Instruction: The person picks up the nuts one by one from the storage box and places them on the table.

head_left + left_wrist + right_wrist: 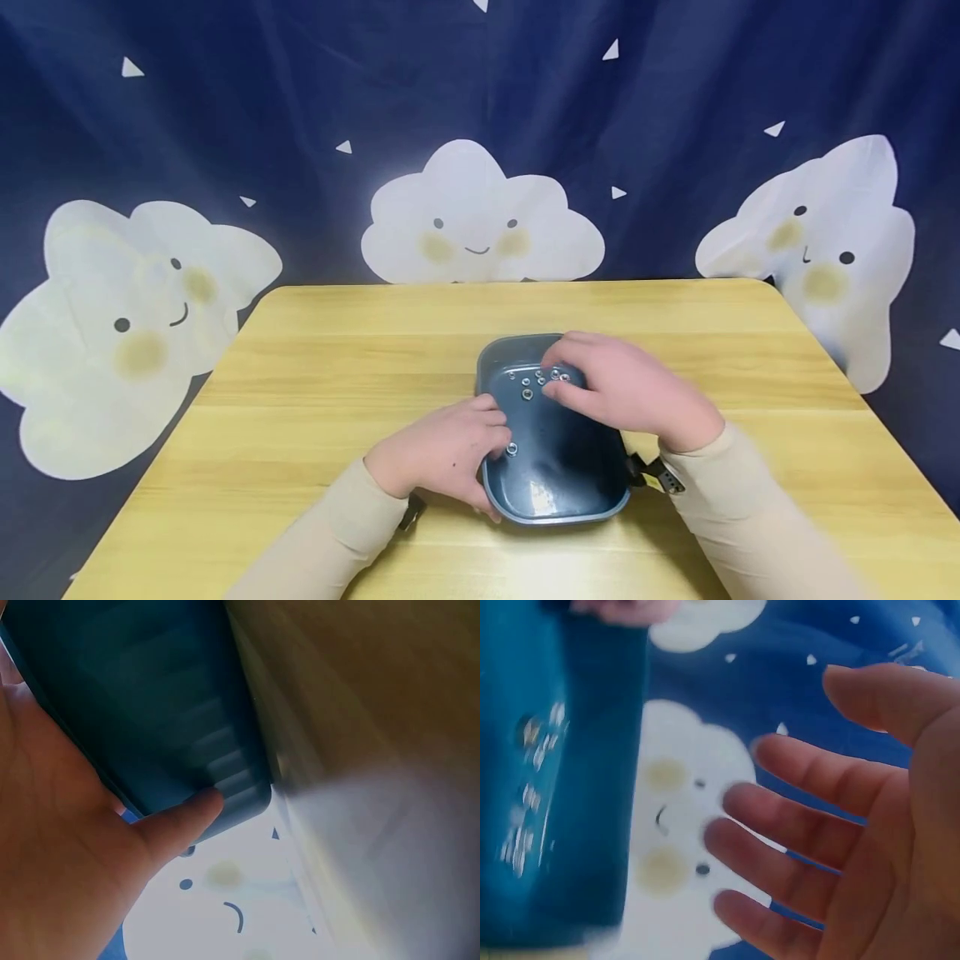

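A dark blue-green tray (558, 467) with rounded corners sits on the table. Several small silver metal nuts (527, 394) lie scattered toward its far end, and one more nut (512, 449) is by the left wall. My left hand (453, 450) grips the tray's left side, fingers over the rim and thumb against the outer wall; the left wrist view shows this thumb (184, 821) on the ribbed side. Above the tray's far right part hovers my right hand (626, 387), its fingers spread and slightly bent. The right wrist view shows nothing in its palm.
The light wooden table (337, 367) extends on every side of the tray. Behind it hangs a dark blue cloth (637, 100) printed with white smiling clouds. A black strap (652, 472) is at the right wrist.
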`<control>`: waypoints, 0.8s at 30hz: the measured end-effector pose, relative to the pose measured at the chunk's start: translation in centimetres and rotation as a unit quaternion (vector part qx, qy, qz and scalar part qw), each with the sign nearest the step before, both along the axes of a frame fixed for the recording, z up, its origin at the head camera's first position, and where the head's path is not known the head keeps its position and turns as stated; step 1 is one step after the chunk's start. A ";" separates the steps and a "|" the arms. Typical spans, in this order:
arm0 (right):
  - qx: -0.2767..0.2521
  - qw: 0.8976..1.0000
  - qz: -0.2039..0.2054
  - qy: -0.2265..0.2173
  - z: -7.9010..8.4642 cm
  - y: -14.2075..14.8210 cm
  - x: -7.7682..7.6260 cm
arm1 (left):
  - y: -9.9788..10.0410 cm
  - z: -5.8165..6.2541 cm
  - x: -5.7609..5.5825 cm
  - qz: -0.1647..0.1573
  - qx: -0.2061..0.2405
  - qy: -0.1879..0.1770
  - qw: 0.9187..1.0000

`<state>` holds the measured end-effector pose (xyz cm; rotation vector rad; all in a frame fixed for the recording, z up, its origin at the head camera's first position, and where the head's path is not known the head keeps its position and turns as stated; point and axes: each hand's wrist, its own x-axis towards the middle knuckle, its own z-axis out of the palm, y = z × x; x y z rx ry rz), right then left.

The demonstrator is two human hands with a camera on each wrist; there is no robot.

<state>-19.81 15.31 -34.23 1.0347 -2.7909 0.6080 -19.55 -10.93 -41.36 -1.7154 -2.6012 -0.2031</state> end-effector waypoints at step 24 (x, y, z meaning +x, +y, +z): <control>0.137 0.974 0.093 -0.153 -5.3 -5.0 -0.8 | -0.1 -0.2 -0.1 0.002 0.009 -0.008 1.000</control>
